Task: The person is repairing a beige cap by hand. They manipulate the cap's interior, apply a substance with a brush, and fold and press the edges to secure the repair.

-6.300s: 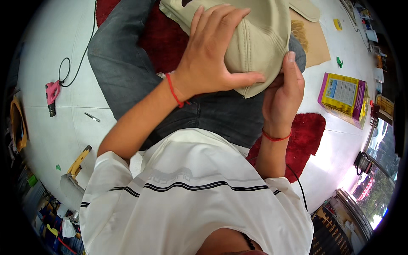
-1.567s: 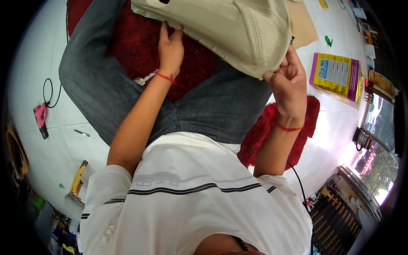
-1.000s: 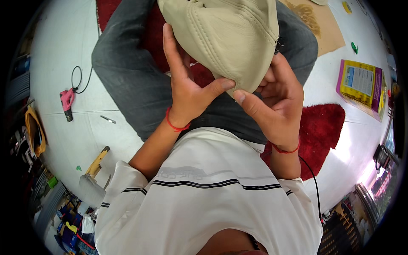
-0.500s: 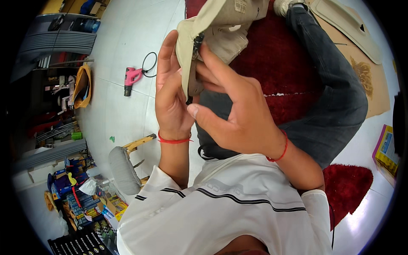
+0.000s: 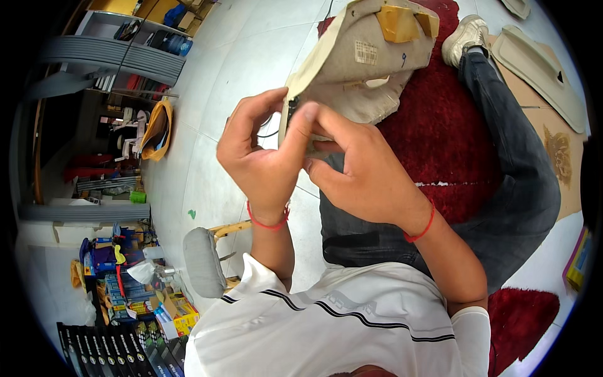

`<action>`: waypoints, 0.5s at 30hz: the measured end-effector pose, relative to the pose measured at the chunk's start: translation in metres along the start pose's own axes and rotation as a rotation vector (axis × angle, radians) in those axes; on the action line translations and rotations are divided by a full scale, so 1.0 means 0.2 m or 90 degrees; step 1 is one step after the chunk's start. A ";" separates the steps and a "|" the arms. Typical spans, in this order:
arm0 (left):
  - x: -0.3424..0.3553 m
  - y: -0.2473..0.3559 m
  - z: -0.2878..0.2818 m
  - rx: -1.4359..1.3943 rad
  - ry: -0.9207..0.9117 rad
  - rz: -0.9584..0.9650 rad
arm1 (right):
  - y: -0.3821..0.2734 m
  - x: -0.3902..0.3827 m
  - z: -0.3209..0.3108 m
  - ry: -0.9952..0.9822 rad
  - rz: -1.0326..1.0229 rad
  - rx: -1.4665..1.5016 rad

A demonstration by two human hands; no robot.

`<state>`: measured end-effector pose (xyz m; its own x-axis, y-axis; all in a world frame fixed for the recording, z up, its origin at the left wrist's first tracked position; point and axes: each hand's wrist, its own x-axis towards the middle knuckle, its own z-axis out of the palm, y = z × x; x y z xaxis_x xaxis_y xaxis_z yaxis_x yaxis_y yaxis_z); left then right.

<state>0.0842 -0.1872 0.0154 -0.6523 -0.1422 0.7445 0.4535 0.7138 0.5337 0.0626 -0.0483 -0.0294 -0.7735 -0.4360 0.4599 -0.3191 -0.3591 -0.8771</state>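
Beige panel point(image 5: 342, 74) showing more underside than before, left hand point(image 5: 267, 156) pinching its edge, right hand point(image 5: 370, 176) close by, grip unclear

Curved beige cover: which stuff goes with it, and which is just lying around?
In the work:
curved beige panel with a fabric-like inside
left hand, pinching its edge
right hand, close to that edge

Seemingly just lying about:
small green scrap
open yellow cardboard box
long beige moulded panel, though it might belong

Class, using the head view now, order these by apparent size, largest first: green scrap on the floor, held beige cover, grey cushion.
1. Beige cover
2. Grey cushion
3. Green scrap
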 end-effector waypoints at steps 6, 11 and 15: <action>0.02 0.04 -0.05 0.043 -0.003 -0.079 | 0.02 -0.01 0.03 0.047 -0.049 0.053; 0.01 0.07 -0.02 -0.041 -0.002 -0.082 | -0.04 0.00 -0.04 -0.044 0.056 0.017; 0.02 0.07 -0.03 0.118 -0.009 0.088 | -0.05 0.02 -0.05 -0.054 0.081 0.006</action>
<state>0.0919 -0.1812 0.0275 -0.6004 -0.0253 0.7993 0.4214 0.8395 0.3431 0.0574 -0.0371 -0.0204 -0.7581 -0.5466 0.3556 -0.2156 -0.3045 -0.9278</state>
